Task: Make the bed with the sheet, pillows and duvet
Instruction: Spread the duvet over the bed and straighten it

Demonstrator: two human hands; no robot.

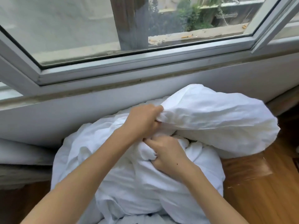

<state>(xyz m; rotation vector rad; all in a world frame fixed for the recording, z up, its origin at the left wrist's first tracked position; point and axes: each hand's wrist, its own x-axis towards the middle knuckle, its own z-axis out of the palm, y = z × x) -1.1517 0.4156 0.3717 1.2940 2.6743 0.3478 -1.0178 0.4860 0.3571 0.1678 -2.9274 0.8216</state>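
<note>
A heap of crumpled white bedding (123,180) lies piled on the wooden floor under the window. A white pillow (215,120) rests on the heap's right side, lifted at its left end. My left hand (142,120) grips that left corner of the pillow, fingers curled into the cloth. Just below it, my right hand (166,152) clutches a bunched fold of white sheet (146,153) on top of the heap. The two hands are close together, almost touching. I cannot tell sheet from duvet within the pile.
A white window frame (145,62) and its sill (80,94) run across the view behind the heap, above a white wall (48,115). Wooden floor (258,183) shows on the right. A grey ledge (21,154) sits at the left.
</note>
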